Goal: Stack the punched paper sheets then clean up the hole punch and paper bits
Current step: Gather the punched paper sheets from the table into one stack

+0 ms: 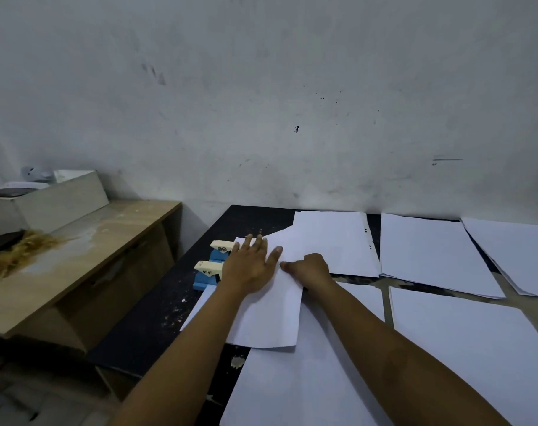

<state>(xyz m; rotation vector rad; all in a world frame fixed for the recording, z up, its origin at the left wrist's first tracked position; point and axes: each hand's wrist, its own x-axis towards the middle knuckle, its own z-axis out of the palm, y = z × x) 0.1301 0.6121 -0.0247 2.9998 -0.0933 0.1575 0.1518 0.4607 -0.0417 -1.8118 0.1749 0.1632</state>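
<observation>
Paper covers most of the dark tabletop (144,339) in front of you, in separate white sheets. Take the blue punch (211,269) with its two cream levers as your landmark: it stands near the tabletop's left edge. Just right of it lies a tilted sheet (270,318), its far corner touching the punch. Your left hand (251,265) lies flat on that sheet, fingers straight and spread, right beside the punch. Your right hand (310,269), further right of the punch, has its fingers curled, pinching the same sheet's edge. A punched sheet (332,241) with holes lies beyond, right of the punch. White paper bits (177,315) speckle the tabletop below the punch.
</observation>
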